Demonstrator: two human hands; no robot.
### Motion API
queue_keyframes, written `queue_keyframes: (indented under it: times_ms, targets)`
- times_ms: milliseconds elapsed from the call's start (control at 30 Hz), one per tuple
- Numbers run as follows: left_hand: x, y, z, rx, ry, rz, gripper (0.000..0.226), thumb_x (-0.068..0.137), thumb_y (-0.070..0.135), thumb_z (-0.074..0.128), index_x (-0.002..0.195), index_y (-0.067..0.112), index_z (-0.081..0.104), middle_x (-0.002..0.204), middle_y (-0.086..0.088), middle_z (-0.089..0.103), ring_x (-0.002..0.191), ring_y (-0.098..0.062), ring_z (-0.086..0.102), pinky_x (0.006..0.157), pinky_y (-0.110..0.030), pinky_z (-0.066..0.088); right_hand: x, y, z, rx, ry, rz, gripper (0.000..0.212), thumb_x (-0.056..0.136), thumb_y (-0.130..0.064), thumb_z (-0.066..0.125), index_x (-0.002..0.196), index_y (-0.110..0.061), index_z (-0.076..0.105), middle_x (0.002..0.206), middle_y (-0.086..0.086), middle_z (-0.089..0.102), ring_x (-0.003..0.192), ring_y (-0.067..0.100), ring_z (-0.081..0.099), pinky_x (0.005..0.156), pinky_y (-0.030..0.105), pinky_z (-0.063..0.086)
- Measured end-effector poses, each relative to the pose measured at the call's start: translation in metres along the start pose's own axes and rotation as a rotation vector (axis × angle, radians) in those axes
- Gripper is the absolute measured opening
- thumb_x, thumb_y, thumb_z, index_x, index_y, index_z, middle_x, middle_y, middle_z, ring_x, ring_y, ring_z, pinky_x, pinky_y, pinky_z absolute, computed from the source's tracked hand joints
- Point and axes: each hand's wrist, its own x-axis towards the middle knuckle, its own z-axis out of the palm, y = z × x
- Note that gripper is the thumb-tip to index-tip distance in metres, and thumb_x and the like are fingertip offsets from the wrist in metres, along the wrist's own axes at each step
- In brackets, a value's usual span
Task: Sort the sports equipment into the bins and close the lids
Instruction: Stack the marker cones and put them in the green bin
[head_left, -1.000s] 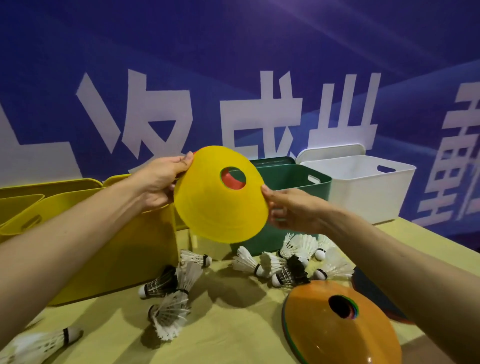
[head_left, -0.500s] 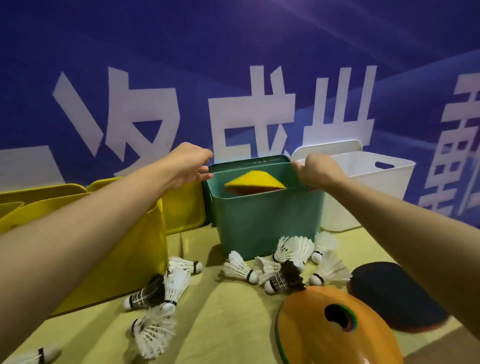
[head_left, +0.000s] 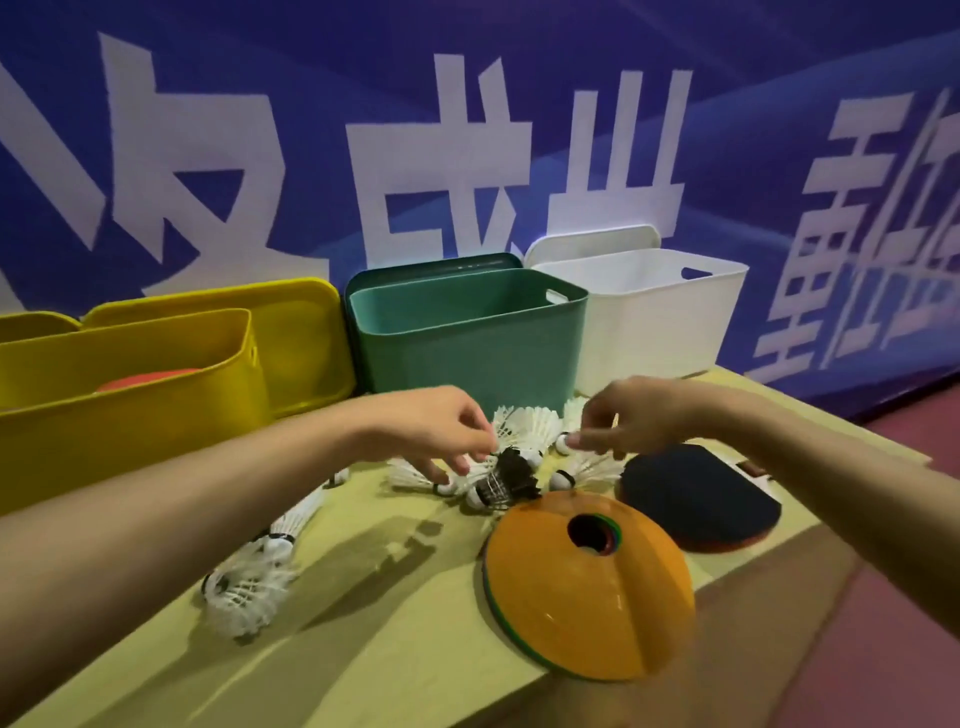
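Yellow cone's gone into the green bin (head_left: 467, 332) — now left hand (head_left: 441, 434) and right hand (head_left: 623, 421), fingers loosely curled, descend on the shuttlecocks (head_left: 524, 428) before it, nothing gripped yet.

Yellow bin (head_left: 130, 395), green bin (head_left: 467, 348), white bin (head_left: 654, 317), orange cone (head_left: 587, 592), blue banner (head_left: 519, 104).
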Motion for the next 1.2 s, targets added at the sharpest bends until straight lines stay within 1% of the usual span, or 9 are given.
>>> queue_keyframes:
  times_ms: [133, 267, 333, 500, 767, 867, 1033, 1133, 1200]
  targets:
    - [0.002, -0.006, 0.033, 0.005, -0.227, -0.240, 0.048, 0.099, 0.041, 0.062, 0.123, 0.000, 0.060, 0.117, -0.012, 0.068, 0.102, -0.030, 0.073, 0.082, -0.043, 0.064, -0.018, 0.000, 0.034, -0.129, -0.326, 0.114, 0.076, 0.082, -0.083, 0.050, 0.123, -0.020, 0.062, 0.104, -0.001, 0.070, 0.093, 0.018, 0.070, 0.076, 0.029, 0.058]
    - [-0.008, -0.013, 0.059, -0.181, -0.354, -0.348, 0.060, 0.097, 0.043, 0.065, 0.134, 0.000, 0.048, 0.126, -0.022, 0.064, 0.088, -0.032, 0.075, 0.077, -0.038, 0.064, -0.020, 0.009, 0.050, -0.063, -0.331, 0.202, 0.087, 0.075, -0.089, 0.051, 0.118, -0.015, 0.063, 0.102, 0.003, 0.072, 0.091, 0.021, 0.073, 0.067, 0.024, 0.056]
    - [-0.012, -0.015, 0.066, -0.342, -0.365, -0.387, 0.058, 0.096, 0.039, 0.067, 0.137, 0.004, 0.046, 0.130, -0.022, 0.061, 0.102, -0.033, 0.071, 0.083, -0.038, 0.062, -0.020, 0.008, 0.055, -0.044, -0.312, 0.249, 0.085, 0.074, -0.089, 0.052, 0.116, -0.016, 0.064, 0.101, 0.003, 0.072, 0.087, 0.020, 0.073, 0.064, 0.023, 0.056]
    - [-0.018, -0.018, 0.079, -0.632, -0.289, -0.426, 0.055, 0.093, 0.025, 0.072, 0.137, 0.004, 0.046, 0.135, -0.018, 0.051, 0.118, -0.035, 0.061, 0.098, -0.048, 0.056, -0.018, -0.005, 0.070, -0.179, -0.258, 0.263, 0.067, 0.093, -0.072, 0.045, 0.118, -0.013, 0.066, 0.106, 0.009, 0.071, 0.082, 0.020, 0.067, 0.071, 0.029, 0.055]
    - [-0.021, -0.010, 0.077, -0.576, -0.210, -0.371, 0.062, 0.097, 0.023, 0.067, 0.146, -0.001, 0.037, 0.151, -0.018, 0.046, 0.128, -0.038, 0.056, 0.101, -0.052, 0.053, -0.030, -0.018, 0.064, -0.144, -0.191, 0.213, 0.048, 0.103, -0.052, 0.046, 0.124, -0.012, 0.061, 0.114, 0.008, 0.068, 0.087, 0.017, 0.057, 0.075, 0.027, 0.046]
    - [-0.021, -0.009, 0.082, -0.620, -0.184, -0.366, 0.063, 0.094, 0.021, 0.071, 0.145, 0.001, 0.040, 0.154, -0.017, 0.041, 0.126, -0.034, 0.055, 0.096, -0.050, 0.054, -0.027, -0.024, 0.064, -0.159, -0.205, 0.218, 0.046, 0.101, -0.048, 0.051, 0.123, -0.009, 0.062, 0.098, 0.004, 0.063, 0.082, 0.017, 0.055, 0.066, 0.025, 0.043]
    - [-0.019, -0.012, 0.092, -0.627, -0.101, -0.302, 0.079, 0.086, 0.029, 0.081, 0.146, 0.001, 0.038, 0.153, -0.015, 0.044, 0.144, -0.034, 0.040, 0.118, -0.052, 0.035, -0.023, -0.029, 0.066, -0.192, -0.185, 0.219, 0.030, 0.101, -0.036, 0.049, 0.097, -0.010, 0.062, 0.080, 0.000, 0.054, 0.074, 0.016, 0.051, 0.074, 0.029, 0.044]
    - [-0.021, -0.011, 0.092, -0.657, -0.105, -0.286, 0.075, 0.081, 0.034, 0.084, 0.139, 0.004, 0.047, 0.147, -0.009, 0.051, 0.135, -0.031, 0.048, 0.113, -0.056, 0.038, -0.025, -0.031, 0.066, -0.253, -0.164, 0.180, 0.030, 0.103, -0.036, 0.045, 0.082, -0.016, 0.055, 0.078, -0.001, 0.051, 0.085, 0.021, 0.052, 0.101, 0.040, 0.041]
    - [-0.027, -0.006, 0.088, -0.747, -0.109, -0.258, 0.050, 0.086, 0.026, 0.081, 0.124, 0.009, 0.053, 0.129, -0.009, 0.061, 0.115, -0.028, 0.060, 0.095, -0.049, 0.054, -0.028, -0.032, 0.061, -0.206, -0.138, 0.180, 0.031, 0.103, -0.040, 0.045, 0.093, -0.015, 0.060, 0.080, 0.000, 0.053, 0.084, 0.019, 0.054, 0.088, 0.034, 0.047]
